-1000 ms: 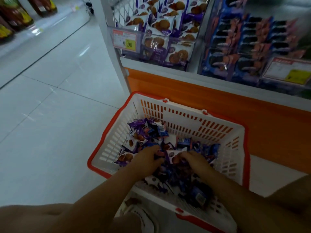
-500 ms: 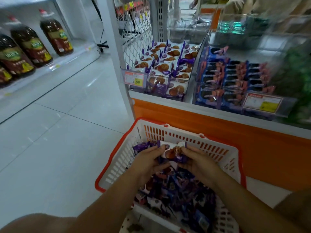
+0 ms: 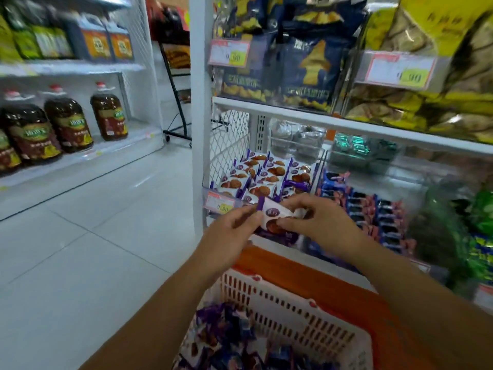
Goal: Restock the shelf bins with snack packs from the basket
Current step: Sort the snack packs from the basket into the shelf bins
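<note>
My left hand point(image 3: 230, 231) and my right hand point(image 3: 318, 218) together hold purple-and-white cookie snack packs point(image 3: 273, 213), raised in front of the lower shelf bin point(image 3: 262, 177). That clear bin holds several rows of the same purple cookie packs, with a price tag point(image 3: 221, 202) on its front. Below my arms sits the white basket point(image 3: 293, 311) with an orange rim. More purple and blue packs point(image 3: 226, 340) lie heaped inside it.
A bin of blue wafer packs point(image 3: 373, 212) stands right of the cookie bin, with green packs point(image 3: 480, 236) further right. Chip bags point(image 3: 306, 62) fill the shelf above. A white upright post point(image 3: 198, 116) stands left. Oil bottles point(image 3: 66, 124) line the far-left shelf across the tiled floor.
Both hands lifted cookie packs out of the basket and carried them up to the front of the cookie bin. The view tilted up from the basket to the shelves.
</note>
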A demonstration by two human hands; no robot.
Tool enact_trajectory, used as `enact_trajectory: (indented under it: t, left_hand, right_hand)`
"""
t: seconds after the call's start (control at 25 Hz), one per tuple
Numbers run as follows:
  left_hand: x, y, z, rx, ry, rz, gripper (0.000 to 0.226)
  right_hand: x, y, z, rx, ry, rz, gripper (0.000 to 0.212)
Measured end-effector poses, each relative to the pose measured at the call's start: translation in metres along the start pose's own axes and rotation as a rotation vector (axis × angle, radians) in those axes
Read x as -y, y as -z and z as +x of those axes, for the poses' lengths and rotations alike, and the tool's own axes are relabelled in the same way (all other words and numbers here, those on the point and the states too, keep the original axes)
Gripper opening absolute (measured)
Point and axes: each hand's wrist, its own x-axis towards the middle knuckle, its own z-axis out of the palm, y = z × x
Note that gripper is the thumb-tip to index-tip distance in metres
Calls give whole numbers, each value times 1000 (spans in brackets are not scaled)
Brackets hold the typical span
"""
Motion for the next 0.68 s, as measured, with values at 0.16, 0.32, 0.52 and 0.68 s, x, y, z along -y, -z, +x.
enact_trajectory:
  t: [0.16, 0.32, 0.52, 0.68]
  left_hand:
    - [20, 10, 33, -80, -188, 599, 55]
    - [53, 18, 70, -140, -288, 961, 69]
    - [67, 24, 88, -114, -300, 995, 68]
    - [68, 26, 90, -93, -313, 956, 66]
  right_hand:
    - [6, 48, 85, -183, 79, -276, 27]
    - [-9, 60, 162, -124, -33, -750, 43]
    - [-40, 50, 226, 88, -185, -1152, 57]
    - [-53, 47, 240, 252, -241, -1285, 74]
